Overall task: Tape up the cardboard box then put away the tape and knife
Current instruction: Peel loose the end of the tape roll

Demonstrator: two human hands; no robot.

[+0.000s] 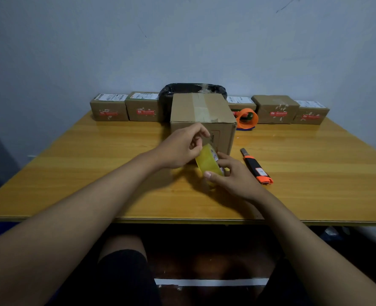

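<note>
Both hands grip the yellowish clear tape roll (208, 160) mid-table: right hand (237, 176) holds it, left hand (180, 146) pinches its top. Brown cardboard box (202, 115) just behind; orange-black utility knife (256, 166) right.

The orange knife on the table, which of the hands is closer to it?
Right. The right hand, holding the tape roll, sits just beside the knife without touching it. The left hand is farther, across the roll.

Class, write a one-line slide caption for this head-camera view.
Both hands, left hand and right hand, hold a tape roll before the cardboard box; utility knife lies alongside.
</note>
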